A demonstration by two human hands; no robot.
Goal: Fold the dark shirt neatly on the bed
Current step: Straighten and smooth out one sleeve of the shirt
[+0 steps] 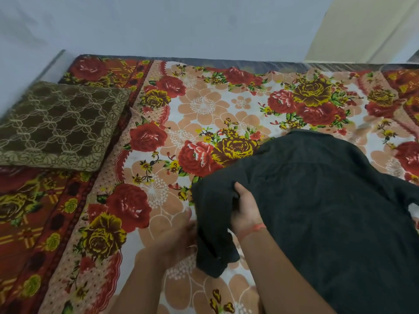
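The dark shirt (322, 200) lies back up on the floral bed sheet (204, 109), collar toward the far side. Its left sleeve (213, 234) is bunched and lifted over the shirt's left edge. My right hand (246, 209), with a red thread at the wrist, grips the fabric where the sleeve meets the body. My left hand (179, 234) is blurred and sits right against the sleeve's outer edge; its fingertips are hidden by the cloth.
A brown patterned pillow (59, 125) lies at the bed's left end. A pale wall runs along the far side of the bed. Bare sheet stretches left of and beyond the shirt. The shirt's other sleeve (408, 196) reaches toward the frame's right edge.
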